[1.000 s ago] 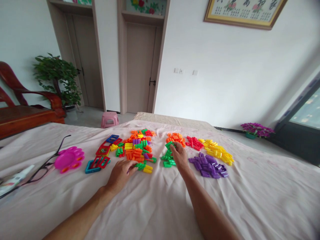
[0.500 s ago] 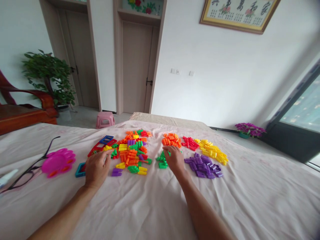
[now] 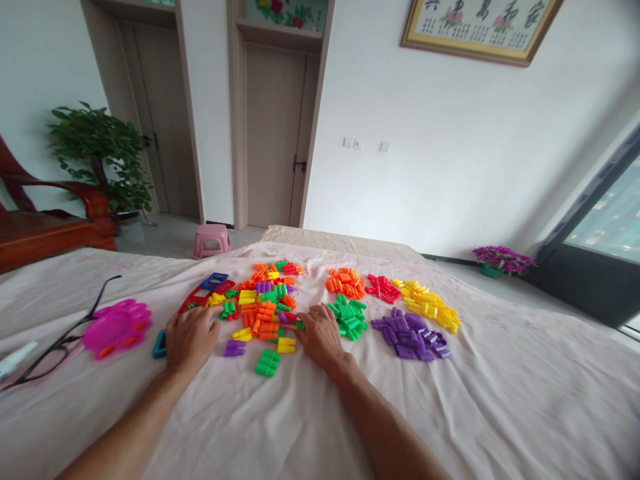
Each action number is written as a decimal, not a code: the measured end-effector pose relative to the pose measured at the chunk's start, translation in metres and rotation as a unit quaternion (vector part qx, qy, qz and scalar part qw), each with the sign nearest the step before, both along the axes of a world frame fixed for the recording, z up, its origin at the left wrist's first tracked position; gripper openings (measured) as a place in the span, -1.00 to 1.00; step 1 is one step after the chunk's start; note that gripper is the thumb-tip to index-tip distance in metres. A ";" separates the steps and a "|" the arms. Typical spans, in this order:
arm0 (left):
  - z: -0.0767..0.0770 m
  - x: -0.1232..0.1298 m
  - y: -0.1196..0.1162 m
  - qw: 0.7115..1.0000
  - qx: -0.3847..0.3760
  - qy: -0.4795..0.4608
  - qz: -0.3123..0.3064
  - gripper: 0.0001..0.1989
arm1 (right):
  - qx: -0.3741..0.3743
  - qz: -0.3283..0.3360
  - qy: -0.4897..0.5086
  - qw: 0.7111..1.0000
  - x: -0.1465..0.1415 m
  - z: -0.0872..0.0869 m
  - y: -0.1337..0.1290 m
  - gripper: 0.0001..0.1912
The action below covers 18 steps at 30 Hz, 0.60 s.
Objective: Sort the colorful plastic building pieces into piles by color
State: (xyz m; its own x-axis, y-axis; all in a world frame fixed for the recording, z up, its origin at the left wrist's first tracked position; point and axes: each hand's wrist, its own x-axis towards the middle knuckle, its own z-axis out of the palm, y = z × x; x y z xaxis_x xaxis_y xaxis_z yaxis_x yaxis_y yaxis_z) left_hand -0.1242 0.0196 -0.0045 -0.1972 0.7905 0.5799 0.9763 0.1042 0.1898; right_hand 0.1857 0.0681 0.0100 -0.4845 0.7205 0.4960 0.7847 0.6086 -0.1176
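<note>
A mixed pile of plastic toy building pieces in orange, green, yellow, red and purple lies between my hands on the cloth. At the pile's left side, my left hand rests with fingers loosely apart, near yellow and green pieces, and I see nothing held in it. My right hand reaches the pile's right edge, thumb and fingers closing around a green piece, which they partly hide. Just right of this hand is a heap of green pieces. A joined green block lies nearest me.
Sorted heaps of orange, red, yellow and purple pieces lie to the right. Leftward are red and blue frames, a pink paw-shaped dish and eyeglasses. The cloth is wrinkled.
My right hand has moved left from the green heap to the mixed pile. The green block at the front has shifted toward me. My left hand has stayed nearly in place.
</note>
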 end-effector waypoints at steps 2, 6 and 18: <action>0.000 0.000 0.000 1.000 -0.003 -0.001 -0.001 -0.68 | 0.001 0.006 0.014 1.000 0.004 0.002 -0.002 -0.71; 0.001 0.000 -0.001 0.999 0.026 0.000 -0.020 -0.70 | 0.009 0.021 0.062 0.998 0.011 0.003 -0.003 -0.71; 0.008 0.048 -0.012 0.946 0.090 -0.031 -0.310 -0.64 | 0.015 0.181 0.137 0.974 -0.009 0.008 -0.022 -0.71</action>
